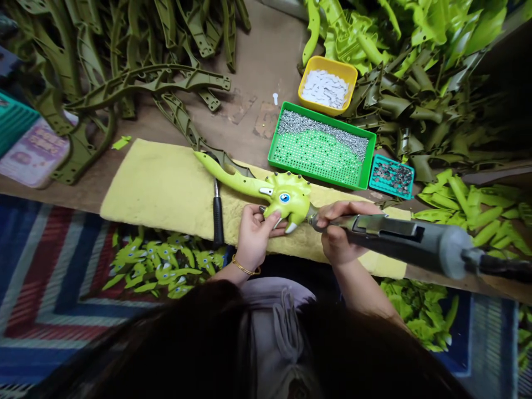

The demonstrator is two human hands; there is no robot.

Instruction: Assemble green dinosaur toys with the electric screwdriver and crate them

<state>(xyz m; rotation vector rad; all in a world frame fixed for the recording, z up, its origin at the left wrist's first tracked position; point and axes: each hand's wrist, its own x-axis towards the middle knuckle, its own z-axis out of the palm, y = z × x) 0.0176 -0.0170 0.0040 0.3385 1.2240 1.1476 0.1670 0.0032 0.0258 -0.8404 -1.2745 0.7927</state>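
Note:
A lime-green plastic toy dinosaur part (286, 195), with a horned head, a blue eye and a long curved arm, lies over the yellow cloth (166, 191). My left hand (260, 230) pinches it from below, thumb on the lower side of the head. My right hand (343, 233) is wrapped round a grey electric screwdriver (399, 241), whose bit points left and meets the right end of the head. A hammer with a black handle (218, 219) lies on the cloth left of my left hand, its head partly hidden beneath the toy.
Behind the cloth stand a green tray of screws (320, 149), a yellow bin of white pieces (327, 86) and a small teal tray of metal bits (392, 176). Olive plastic frames (149, 83) pile up at left; green parts (477, 208) lie at right. Below the table edge are more dinosaur parts (162, 263).

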